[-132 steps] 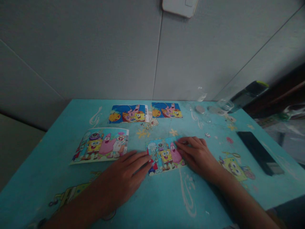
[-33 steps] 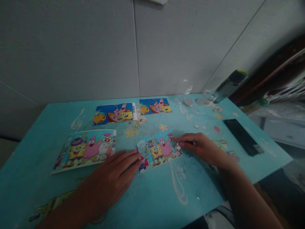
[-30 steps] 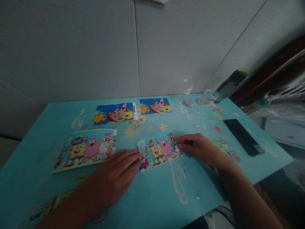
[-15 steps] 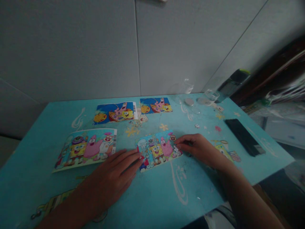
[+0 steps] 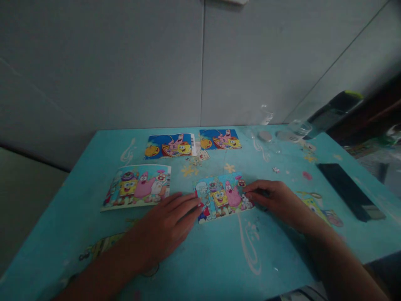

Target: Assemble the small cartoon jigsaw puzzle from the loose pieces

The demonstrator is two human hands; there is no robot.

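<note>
Pictures in blue (image 5: 171,146) lie beyond the puzzle (image 5: 224,197), near apparently loose pieces (image 5: 195,160).

Table (image 5: 213,255) covering looks smooth, faintly glossy. Puzzle (image 5: 224,197), mid-surface: card-like, mostly matt. Picture sheet (image 5: 138,186) toward left edge: smooth paper. Jar (image 5: 299,129) near far right corner: clear, glossy, plastic-looking. Bottle (image 5: 336,108) there: smooth. Wall (image 5: 140,71) behind far edge appears matt.
</note>
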